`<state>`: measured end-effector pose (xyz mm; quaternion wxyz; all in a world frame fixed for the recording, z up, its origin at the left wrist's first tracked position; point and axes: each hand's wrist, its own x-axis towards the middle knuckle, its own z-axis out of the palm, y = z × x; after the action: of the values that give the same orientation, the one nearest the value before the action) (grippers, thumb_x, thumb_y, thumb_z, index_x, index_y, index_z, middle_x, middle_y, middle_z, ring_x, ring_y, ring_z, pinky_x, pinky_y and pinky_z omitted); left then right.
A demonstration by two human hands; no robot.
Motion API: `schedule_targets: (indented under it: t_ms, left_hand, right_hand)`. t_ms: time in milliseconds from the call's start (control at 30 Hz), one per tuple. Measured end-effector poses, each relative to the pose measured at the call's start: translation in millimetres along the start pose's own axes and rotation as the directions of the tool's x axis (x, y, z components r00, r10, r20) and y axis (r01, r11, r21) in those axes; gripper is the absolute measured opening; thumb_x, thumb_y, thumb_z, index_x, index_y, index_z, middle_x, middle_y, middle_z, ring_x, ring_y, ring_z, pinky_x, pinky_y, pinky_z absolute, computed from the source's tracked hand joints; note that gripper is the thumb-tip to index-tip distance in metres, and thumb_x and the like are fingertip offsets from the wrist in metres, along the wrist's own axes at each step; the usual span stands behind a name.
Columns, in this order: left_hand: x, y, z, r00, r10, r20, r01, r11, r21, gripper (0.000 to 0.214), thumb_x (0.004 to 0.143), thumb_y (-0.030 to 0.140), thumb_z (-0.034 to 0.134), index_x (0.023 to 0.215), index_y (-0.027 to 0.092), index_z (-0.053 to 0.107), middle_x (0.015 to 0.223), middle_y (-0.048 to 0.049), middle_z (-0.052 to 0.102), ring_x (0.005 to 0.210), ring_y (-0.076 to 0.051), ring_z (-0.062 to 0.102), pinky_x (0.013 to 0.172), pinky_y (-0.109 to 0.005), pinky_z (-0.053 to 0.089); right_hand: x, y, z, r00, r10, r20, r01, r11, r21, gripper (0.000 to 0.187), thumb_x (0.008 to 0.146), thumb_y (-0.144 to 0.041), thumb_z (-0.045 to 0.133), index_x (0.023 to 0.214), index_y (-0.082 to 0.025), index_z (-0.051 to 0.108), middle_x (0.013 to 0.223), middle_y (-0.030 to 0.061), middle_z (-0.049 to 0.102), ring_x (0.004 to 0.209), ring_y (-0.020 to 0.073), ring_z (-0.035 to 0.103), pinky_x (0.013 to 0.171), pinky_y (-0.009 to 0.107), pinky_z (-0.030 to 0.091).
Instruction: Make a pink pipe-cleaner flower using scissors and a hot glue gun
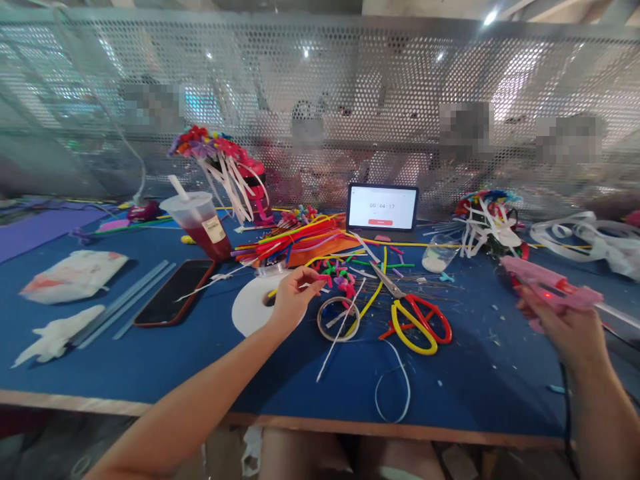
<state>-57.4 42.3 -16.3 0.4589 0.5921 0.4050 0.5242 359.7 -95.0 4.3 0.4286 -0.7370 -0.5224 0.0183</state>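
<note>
Blue table [75, 373] is backed by a perforated metal screen [320, 67], with a timer tablet [383, 208] propped up ahead of the fingers. Two ribboned pipe-cleaner bunches appear made up: first bunch [220, 170] beyond the left hand, second bunch [487, 223] beyond the right. Loose pipe cleaners [295, 240] are left in a heap just beyond the left fingers, and small cut bits are scattered nearer the hands.

Left hand [293, 300] is held above a white disc [255, 307], with thumb and forefinger pressed together at the tips; anything pinched is too small to tell. Right hand [565, 320] is raised at the table's right side, fingers closed around a pink glue gun [550, 287], its red light lit. Tape roll [337, 319] is lying just right of the left fingers. Red-and-yellow scissors [417, 327] are lying between both hands, untouched. Phone [173, 292] and cup [197, 223] are placed left of the left hand.
</note>
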Motion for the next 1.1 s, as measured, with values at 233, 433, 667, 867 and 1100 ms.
schedule_targets:
  t_ms: [233,433,667,867,1100]
  left_hand:
    - [-13,9,4.7,0.978,0.206,0.042,-0.210,0.966,0.148,0.018,0.076,0.033,0.065,0.085,0.018,0.061,0.081,-0.0020,0.062,0.068,-0.012,0.059,0.061,-0.023,0.051]
    - [-22,21,4.1,0.889,0.455,0.045,-0.440,0.825,0.355,0.008,0.080,0.025,0.061,0.077,0.018,0.061,0.073,-0.0014,0.062,0.065,-0.010,0.056,0.059,-0.021,0.047]
    - [-28,19,5.0,0.857,0.501,0.115,-0.500,0.758,0.419,0.002,0.080,0.021,0.060,0.079,0.019,0.061,0.073,-0.0015,0.064,0.062,-0.011,0.056,0.058,-0.023,0.046]
    - [-31,19,6.6,0.845,0.520,0.124,-0.522,0.750,0.406,0.004,0.080,0.022,0.059,0.078,0.019,0.060,0.073,-0.0024,0.064,0.064,-0.012,0.055,0.059,-0.025,0.046]
    - [-32,21,6.7,0.842,0.523,0.131,-0.530,0.757,0.383,0.002,0.079,0.020,0.060,0.078,0.019,0.058,0.075,-0.0024,0.064,0.065,-0.012,0.056,0.059,-0.024,0.046]
  right_hand:
    - [-33,-126,69,0.943,-0.121,0.311,-0.072,0.837,0.543,0.034,0.075,-0.050,0.060,0.081,-0.017,0.065,0.055,0.0020,0.059,0.046,0.0108,0.051,0.037,0.021,0.037]
    - [-42,-148,117,0.862,-0.225,0.455,-0.088,0.816,0.571,0.039,0.073,-0.055,0.060,0.072,-0.016,0.061,0.049,0.0013,0.057,0.042,0.0114,0.051,0.037,0.021,0.041]
    - [-53,-143,119,0.823,-0.259,0.506,-0.065,0.842,0.535,0.040,0.075,-0.052,0.058,0.054,-0.018,0.057,0.048,0.0026,0.057,0.042,0.0117,0.052,0.040,0.023,0.045]
    - [-54,-146,117,0.818,-0.264,0.511,-0.046,0.856,0.515,0.042,0.076,-0.053,0.057,0.052,-0.018,0.056,0.047,0.0030,0.056,0.044,0.0129,0.052,0.043,0.024,0.046]
    - [-55,-140,119,0.838,-0.286,0.465,0.025,0.871,0.491,0.043,0.077,-0.051,0.055,0.051,-0.018,0.056,0.045,0.0019,0.053,0.042,0.0109,0.048,0.041,0.022,0.041]
